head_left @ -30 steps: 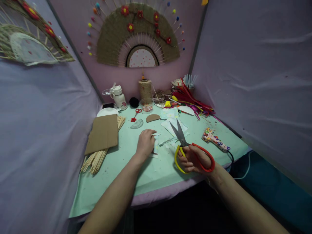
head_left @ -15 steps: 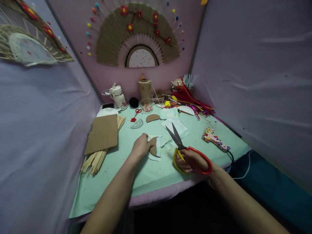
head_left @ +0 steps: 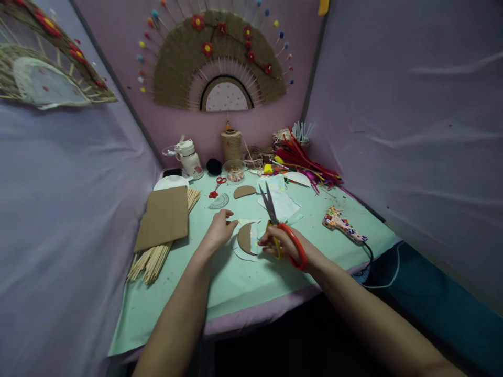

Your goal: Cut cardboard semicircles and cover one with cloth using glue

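My right hand (head_left: 281, 245) grips a pair of scissors (head_left: 271, 206) with red and yellow handles, the blades pointing away from me and slightly parted. Its fingertips are close to the right edge of a half-round cardboard piece (head_left: 245, 238), which lies on light patterned fabric (head_left: 245, 255); a strip of the fabric is folded over the straight side. My left hand (head_left: 223, 229) hovers just left of the cardboard, thumb and fingers apart, holding nothing. Beyond the scissors lie fabric scraps (head_left: 280, 204) and another cardboard half-circle (head_left: 244, 192).
On the left, a cardboard sheet (head_left: 167, 217) rests on bamboo sticks (head_left: 151, 267). A glue gun (head_left: 343, 225) lies at right. Small red scissors (head_left: 218, 183), a protractor (head_left: 219, 201), a twine spool (head_left: 231, 145), a bottle (head_left: 190, 159) and red strips (head_left: 304, 156) are farther back.
My left hand has let go of the cardboard piece and drawn back to the left. My right hand has brought the scissors leftward, nearer the cardboard, and their blades have come closer together.
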The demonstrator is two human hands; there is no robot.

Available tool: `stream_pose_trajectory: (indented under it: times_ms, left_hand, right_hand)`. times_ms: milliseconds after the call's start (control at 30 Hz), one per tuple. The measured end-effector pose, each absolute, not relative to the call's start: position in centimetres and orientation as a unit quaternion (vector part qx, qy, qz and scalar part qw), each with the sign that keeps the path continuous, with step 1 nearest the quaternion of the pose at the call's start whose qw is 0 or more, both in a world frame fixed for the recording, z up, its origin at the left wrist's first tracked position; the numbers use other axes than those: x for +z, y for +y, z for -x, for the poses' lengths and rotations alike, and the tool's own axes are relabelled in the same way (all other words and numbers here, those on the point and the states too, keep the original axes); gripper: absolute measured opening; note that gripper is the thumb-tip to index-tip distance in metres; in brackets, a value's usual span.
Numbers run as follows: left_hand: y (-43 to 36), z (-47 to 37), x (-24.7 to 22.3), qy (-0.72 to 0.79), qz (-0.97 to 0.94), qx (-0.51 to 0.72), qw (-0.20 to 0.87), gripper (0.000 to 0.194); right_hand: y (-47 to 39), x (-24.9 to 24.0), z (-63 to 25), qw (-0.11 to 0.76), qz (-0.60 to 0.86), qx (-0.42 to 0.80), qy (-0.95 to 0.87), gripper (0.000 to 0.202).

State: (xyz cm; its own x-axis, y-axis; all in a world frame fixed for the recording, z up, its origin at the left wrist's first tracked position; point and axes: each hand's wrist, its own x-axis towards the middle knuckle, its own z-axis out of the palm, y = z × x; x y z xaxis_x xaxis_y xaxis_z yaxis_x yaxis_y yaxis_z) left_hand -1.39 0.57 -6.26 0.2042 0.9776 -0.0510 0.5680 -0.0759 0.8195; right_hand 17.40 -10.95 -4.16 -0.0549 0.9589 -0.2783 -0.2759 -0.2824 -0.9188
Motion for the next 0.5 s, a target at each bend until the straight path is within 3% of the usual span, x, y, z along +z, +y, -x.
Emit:
stream_pose_trajectory:
  times_ms: [167, 367, 500]
  left_hand:
    - [-0.1, 0.4, -6.2, 0.56, -0.651, 0.289, 0.423, 0.04]
    - [-0.4, -0.1, -5.6, 0.581, -0.589, 0.293, 0.48, 0.072]
    - [-0.7, -0.1, -5.3, 0.535, -0.59, 0.204, 0.569, 0.045]
  right_hand:
    - [-9.5, -4.7, -15.4, 0.494, 0.52, 0.601, -0.351, 0.041]
    - [-9.3, -5.1, -15.3, 0.504, 0.52, 0.6, -0.34, 0.038]
    - [-9.3, -5.5, -15.6, 0.5, 0.512, 0.593, -0.37, 0.037]
